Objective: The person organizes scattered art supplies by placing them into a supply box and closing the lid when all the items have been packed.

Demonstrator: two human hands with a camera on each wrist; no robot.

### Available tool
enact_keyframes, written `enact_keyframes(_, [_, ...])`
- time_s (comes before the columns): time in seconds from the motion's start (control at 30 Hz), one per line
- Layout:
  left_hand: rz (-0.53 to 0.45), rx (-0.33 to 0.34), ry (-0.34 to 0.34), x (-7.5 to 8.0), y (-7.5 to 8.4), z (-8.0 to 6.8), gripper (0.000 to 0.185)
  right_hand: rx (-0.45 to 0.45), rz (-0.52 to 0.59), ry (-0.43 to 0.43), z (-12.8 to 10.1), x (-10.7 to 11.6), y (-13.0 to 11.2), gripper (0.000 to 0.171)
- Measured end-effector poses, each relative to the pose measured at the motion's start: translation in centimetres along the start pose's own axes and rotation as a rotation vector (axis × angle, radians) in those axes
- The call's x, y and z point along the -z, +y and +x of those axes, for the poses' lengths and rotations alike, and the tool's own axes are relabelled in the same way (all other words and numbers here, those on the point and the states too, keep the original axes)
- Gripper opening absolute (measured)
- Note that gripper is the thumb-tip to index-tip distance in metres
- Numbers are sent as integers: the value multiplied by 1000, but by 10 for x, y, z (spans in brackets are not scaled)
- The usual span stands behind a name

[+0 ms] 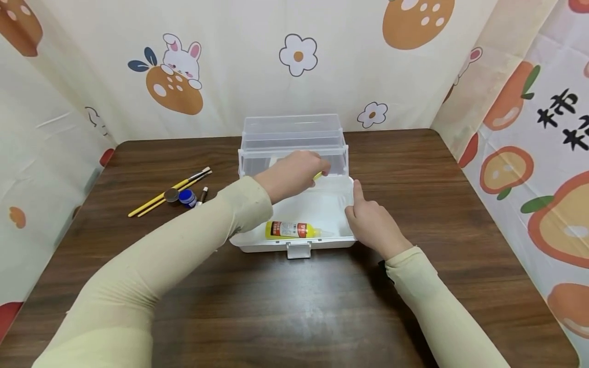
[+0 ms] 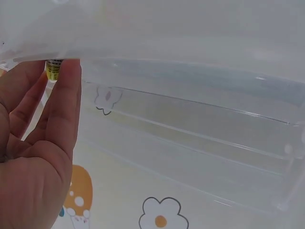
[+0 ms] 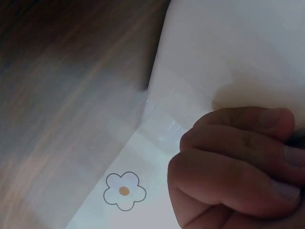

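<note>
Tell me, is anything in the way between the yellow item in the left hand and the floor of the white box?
Nothing visible blocks it. The left hand pinches the yellow item above the white box; the glue bottle lies at the front wall.

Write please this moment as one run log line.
left hand: pinches yellow item inside storage box | right hand: grips box rim | glue bottle: lying in box
</note>
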State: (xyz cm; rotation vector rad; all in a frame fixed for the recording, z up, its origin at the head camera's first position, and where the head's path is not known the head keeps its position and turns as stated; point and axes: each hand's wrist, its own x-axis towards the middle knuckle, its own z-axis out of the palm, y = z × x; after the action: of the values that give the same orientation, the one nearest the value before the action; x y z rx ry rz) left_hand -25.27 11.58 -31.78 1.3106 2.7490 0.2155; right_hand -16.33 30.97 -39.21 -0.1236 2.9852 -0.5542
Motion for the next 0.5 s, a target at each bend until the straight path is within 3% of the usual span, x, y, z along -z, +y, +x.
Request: enact_keyframes(0.5, [-19, 26, 19, 0, -7, -7, 38, -8, -5, -5, 0, 1, -3, 67])
